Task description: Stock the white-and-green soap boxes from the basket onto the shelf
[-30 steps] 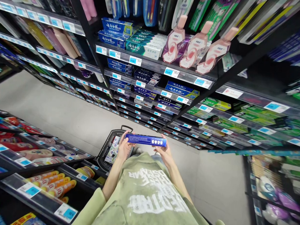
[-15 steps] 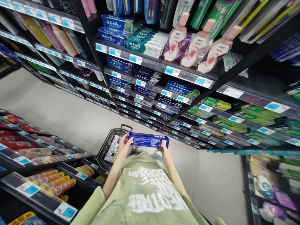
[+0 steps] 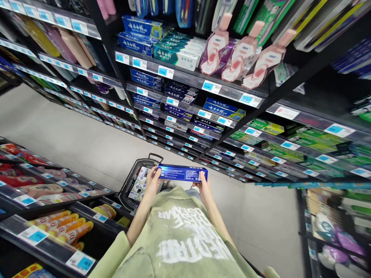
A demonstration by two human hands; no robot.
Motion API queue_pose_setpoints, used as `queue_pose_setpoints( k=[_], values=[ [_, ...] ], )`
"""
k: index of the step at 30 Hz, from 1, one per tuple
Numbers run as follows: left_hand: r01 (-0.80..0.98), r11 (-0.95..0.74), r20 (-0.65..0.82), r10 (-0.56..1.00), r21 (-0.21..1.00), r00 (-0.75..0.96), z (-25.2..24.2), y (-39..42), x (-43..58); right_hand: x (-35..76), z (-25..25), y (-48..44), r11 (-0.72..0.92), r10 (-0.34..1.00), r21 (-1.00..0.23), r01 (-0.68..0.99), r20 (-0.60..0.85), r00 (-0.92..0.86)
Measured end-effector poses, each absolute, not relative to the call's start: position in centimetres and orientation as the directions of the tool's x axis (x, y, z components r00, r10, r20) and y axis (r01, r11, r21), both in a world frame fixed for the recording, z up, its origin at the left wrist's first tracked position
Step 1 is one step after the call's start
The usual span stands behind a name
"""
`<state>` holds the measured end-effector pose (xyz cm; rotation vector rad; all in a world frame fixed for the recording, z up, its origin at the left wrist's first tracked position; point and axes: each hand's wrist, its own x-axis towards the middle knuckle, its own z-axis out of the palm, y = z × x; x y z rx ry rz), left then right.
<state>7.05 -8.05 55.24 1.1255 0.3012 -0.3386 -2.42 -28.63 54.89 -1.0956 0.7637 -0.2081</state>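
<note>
A long blue toothpaste box with small white print is held level in front of my body. My left hand grips its left end, thumb on the printed face. At the right end my right hand closes round it, thumb also on the face. The fingers behind the box are mostly hidden. Just left of my left hand, a black shopping basket sits low, with several white and green packs inside.
Ahead stands a tall shelf with blue toothpaste boxes, teal boxes and three pink bottles. A lower shelf at left holds orange-yellow bottles. Bagged goods hang at right. Grey floor lies between.
The toothpaste box has tilted slightly, so its printed face catches the light more. Both hands keep their grip. The view has shifted a little.
</note>
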Motion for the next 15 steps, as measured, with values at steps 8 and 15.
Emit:
queue_pose_setpoints(
  k=[8, 15],
  values=[
    [0.417, 0.389, -0.404, -0.118, 0.822, 0.907, 54.64, -7.93, 7.06, -2.43, 54.83, -28.79, 0.487, -0.483, -0.841, -0.236, -0.484, 0.730],
    [0.436, 0.410, -0.407, -0.162, 0.801, 0.899, 54.48, -7.58, 7.08, -2.25, 54.63, -29.00, 0.528, -0.432, -0.810, -0.255, -0.514, 0.741]
  ],
)
